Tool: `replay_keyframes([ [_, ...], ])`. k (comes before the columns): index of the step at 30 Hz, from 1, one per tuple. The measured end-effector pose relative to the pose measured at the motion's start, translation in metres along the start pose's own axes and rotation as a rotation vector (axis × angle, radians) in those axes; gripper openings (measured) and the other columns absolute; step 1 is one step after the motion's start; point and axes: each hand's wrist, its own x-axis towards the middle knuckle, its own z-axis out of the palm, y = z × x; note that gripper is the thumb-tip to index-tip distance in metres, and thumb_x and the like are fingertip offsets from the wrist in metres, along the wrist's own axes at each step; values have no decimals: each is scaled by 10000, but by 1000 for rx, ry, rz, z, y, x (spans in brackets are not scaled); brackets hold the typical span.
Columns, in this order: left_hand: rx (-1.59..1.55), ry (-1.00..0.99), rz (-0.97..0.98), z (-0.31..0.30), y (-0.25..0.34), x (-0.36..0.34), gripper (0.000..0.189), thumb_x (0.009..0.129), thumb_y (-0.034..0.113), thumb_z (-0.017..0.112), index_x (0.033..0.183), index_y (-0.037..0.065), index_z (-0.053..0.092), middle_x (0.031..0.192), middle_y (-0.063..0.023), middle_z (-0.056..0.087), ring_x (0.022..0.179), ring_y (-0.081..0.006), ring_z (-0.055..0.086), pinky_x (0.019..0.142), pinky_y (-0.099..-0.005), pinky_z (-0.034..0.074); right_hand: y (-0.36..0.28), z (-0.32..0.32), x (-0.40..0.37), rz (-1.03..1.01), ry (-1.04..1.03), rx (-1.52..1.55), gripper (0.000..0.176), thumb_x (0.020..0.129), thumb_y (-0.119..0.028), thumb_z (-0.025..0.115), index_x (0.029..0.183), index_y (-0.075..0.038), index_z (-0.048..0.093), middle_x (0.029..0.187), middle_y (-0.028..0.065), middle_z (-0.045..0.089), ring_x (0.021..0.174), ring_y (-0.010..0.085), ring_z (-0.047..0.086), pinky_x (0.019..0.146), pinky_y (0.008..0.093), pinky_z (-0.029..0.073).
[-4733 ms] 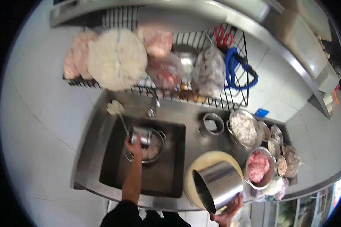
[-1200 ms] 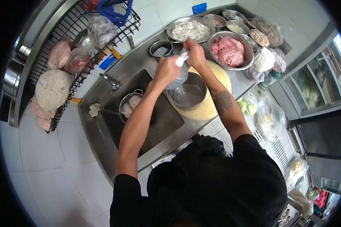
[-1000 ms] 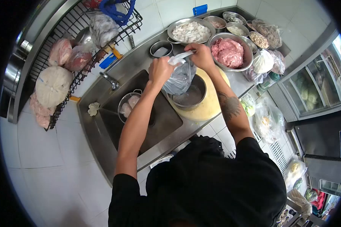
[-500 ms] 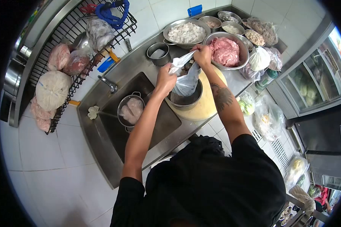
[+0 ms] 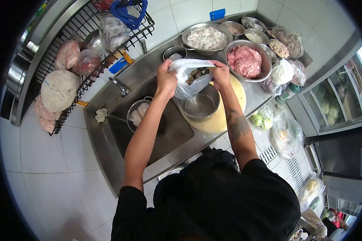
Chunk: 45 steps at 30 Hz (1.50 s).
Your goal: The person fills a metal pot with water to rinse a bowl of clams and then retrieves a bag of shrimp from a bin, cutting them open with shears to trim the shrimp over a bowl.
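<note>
A white plastic bag point(image 5: 184, 89) hangs between my hands, its mouth spread wide. Dark brown, rounded lumps point(image 5: 198, 74), perhaps shellfish, show inside. My left hand point(image 5: 167, 80) grips the bag's left edge, and my right hand point(image 5: 220, 75) pinches the right edge. Just below and partly behind the bag is a steel pot point(image 5: 201, 107) with nothing seen in its visible part. This pot rests on a round yellowish chopping board point(image 5: 218, 125) beside the sink.
The sink point(image 5: 175, 126) holds a pot of pale meat point(image 5: 138, 115), with a faucet point(image 5: 120, 87) behind. Bowls of minced meat point(image 5: 245, 62) and white pieces point(image 5: 207, 39) stand at the back. A wire rack point(image 5: 74, 44) carries bagged meat at left; a glass-door fridge point(image 5: 336, 96) is at right.
The bag has come up and left from over the pot, exposing more of the pot's inside. Its mouth is spread wider, and the brown lumps show more clearly. The view has shifted slightly.
</note>
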Motion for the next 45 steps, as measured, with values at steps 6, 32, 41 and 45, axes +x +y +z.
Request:
replay_keyframes([
  [6,-75,36,28,5,3,13,346,663,-180,367,894,13,539,792,-27,567,712,-113,539,611,-263,440,0,-40,-2,172,-652,313,413,912,-181,645,1291,-70,526,1240,94,593,1071,225,616,874,398,524],
  [32,1002,-799,715,-25,-53,-46,176,743,95,627,900,51,561,906,-103,496,943,-294,513,836,-395,411,13,-32,-9,-114,-376,-425,279,982,-194,571,798,2,647,706,-84,504,676,36,413,581,236,347],
  [41,673,-477,389,-22,-58,-46,278,853,179,698,1058,15,606,912,-143,609,822,-288,593,735,-392,478,-27,8,-37,-673,-370,-755,212,939,-174,617,865,20,656,746,133,605,644,163,546,622,316,453],
  [45,559,-369,237,-17,-63,-38,196,933,171,615,1011,-9,611,814,-82,661,774,-136,613,732,-298,488,-35,9,-37,-474,-380,-696,215,954,-183,616,899,22,656,788,35,631,722,125,546,670,287,449],
])
